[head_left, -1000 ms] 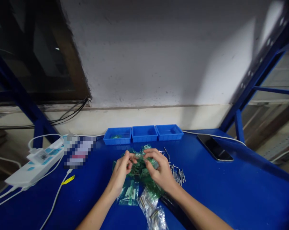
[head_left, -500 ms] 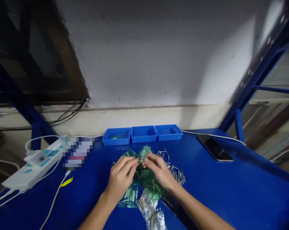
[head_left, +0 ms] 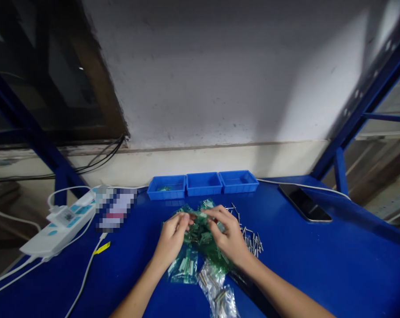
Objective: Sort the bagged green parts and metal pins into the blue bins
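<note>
Above a heap of green plastic bags [head_left: 200,236], my two hands work close together. My left hand [head_left: 171,234] pinches the left edge of a small green plastic bag [head_left: 202,215] between thumb and fingertips. On the bag's right side, my right hand [head_left: 229,236] has its fingers and thumb curled about it; the exact grip is partly blurred. Below my left hand lies a greenish bag of pale strips [head_left: 186,267]. Clear bags with metal pins [head_left: 224,302] lie nearer to me. Loose metal pins [head_left: 253,243] are spread beside my right hand.
Three blue trays [head_left: 204,190] line the back of the blue table [head_left: 306,260]; the left one holds small greenish pieces. A dark phone [head_left: 304,203] lies at right. At left are a white power strip [head_left: 57,229], a charging cable [head_left: 84,278] and a pixelated device [head_left: 117,210].
My hands have moved slightly apart at the small green bag, and my right fingers have shifted over it. The whole view has swung slightly left, so the scene sits farther right.
</note>
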Demonstrator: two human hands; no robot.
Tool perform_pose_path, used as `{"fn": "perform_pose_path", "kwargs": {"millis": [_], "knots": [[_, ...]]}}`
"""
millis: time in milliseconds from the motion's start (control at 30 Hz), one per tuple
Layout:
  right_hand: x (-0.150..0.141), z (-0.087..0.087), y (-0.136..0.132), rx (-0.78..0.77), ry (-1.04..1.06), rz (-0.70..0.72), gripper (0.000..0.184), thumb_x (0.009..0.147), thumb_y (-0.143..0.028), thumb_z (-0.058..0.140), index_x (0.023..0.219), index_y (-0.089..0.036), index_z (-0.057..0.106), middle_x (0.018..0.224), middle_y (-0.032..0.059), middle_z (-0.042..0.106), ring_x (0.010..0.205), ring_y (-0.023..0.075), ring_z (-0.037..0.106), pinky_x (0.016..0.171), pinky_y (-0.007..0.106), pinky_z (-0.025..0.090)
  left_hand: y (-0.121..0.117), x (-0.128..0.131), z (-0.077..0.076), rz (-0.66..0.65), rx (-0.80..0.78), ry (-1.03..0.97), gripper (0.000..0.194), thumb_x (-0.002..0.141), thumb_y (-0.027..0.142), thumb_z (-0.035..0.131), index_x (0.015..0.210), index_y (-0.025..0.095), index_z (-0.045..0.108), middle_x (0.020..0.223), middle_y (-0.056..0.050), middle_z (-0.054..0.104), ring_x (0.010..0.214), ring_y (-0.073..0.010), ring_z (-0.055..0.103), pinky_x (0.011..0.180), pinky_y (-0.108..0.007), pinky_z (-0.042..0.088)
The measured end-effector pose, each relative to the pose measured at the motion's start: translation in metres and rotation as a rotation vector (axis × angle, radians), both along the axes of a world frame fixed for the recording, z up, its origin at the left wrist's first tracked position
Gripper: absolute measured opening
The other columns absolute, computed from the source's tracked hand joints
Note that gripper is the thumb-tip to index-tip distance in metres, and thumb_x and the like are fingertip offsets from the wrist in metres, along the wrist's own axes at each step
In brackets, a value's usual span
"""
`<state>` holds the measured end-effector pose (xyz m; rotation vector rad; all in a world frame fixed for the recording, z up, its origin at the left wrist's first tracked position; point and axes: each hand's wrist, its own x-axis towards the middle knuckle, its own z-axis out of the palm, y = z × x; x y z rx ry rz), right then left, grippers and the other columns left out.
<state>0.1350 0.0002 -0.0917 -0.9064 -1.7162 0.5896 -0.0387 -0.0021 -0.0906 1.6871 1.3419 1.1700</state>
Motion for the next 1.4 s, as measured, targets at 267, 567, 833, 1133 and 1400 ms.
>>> {"fn": "perform_pose_path", "kwargs": {"millis": [267, 567, 833, 1133, 1400], "knots": [[-0.002, -0.008, -0.009, 0.158, -0.167, 0.083, 0.045, 0.076, -0.002, 0.043, 0.106, -0.027, 0.066, 0.105, 0.0076, 0.043, 0.099, 0.0207, 0.049, 0.079, 0.037, 0.047, 0.001, 0.001, 0.002, -0.055, -0.204, -0.223, 0.031, 0.081, 0.046, 0.058, 0.08, 0.016, 0.062, 0.059, 0.003, 0.048, 0.055, -0.0111, 0.044, 0.052, -0.021, 0.033], [-0.001, 0.007, 0.001, -0.251, -0.035, -0.063, 0.032, 0.087, -0.04, 0.05, 0.069, -0.017, 0.063, 0.075, 0.0021, 0.045, 0.073, 0.0166, 0.049, 0.068, 0.031, 0.042, -0.004, -0.006, -0.001, -0.051, 0.506, 0.245, 0.014, 0.085, 0.021, 0.057, 0.093, 0.023, 0.068, 0.09, -0.006, 0.063, 0.086, -0.0189, 0.058, 0.075, -0.03, 0.047], [0.001, 0.005, -0.003, -0.08, -0.066, -0.039, 0.023, 0.09, -0.031, 0.047, 0.092, -0.019, 0.066, 0.074, 0.0033, 0.056, 0.066, 0.0152, 0.052, 0.059, 0.027, 0.041, -0.005, 0.0, 0.002, -0.038, 0.202, 0.133, 0.021, 0.087, 0.037, 0.052, 0.091, 0.022, 0.067, 0.105, -0.008, 0.058, 0.099, -0.0219, 0.055, 0.082, -0.032, 0.044], [0.003, -0.003, -0.006, 0.342, -0.456, -0.039, 0.043, 0.088, -0.006, 0.039, 0.124, -0.023, 0.054, 0.114, 0.0132, 0.048, 0.102, 0.0229, 0.051, 0.076, 0.037, 0.05, -0.003, -0.006, 0.012, -0.145, -0.372, -0.458, 0.025, 0.08, 0.038, 0.06, 0.084, 0.014, 0.066, 0.06, -0.001, 0.057, 0.056, -0.0106, 0.051, 0.05, -0.021, 0.033], [0.005, 0.001, -0.005, 0.29, -0.404, -0.112, 0.037, 0.087, -0.012, 0.046, 0.122, -0.022, 0.053, 0.125, 0.0148, 0.038, 0.113, 0.0267, 0.046, 0.086, 0.042, 0.049, 0.028, -0.031, 0.04, 0.586, 0.419, 0.057, 0.033, 0.082, 0.037, 0.054, 0.103, 0.014, 0.065, 0.084, -0.007, 0.068, 0.074, -0.0185, 0.064, 0.069, -0.027, 0.049]]}}
